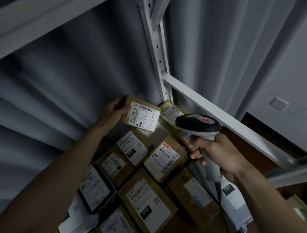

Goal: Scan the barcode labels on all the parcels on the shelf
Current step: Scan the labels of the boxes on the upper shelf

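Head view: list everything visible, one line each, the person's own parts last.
held parcel: one, brown with white label, raised at the shelf's back
parcels on the shelf: about ten, mostly brown with white labels, some white or black, packed side by side
barcode scanner: one, black and grey, aimed toward the held parcel
shelf frame: white metal, around the parcels
curtain: grey, behind the shelf
wall socket: one, white, right wall
left hand: grips the held parcel
right hand: grips the scanner's handle
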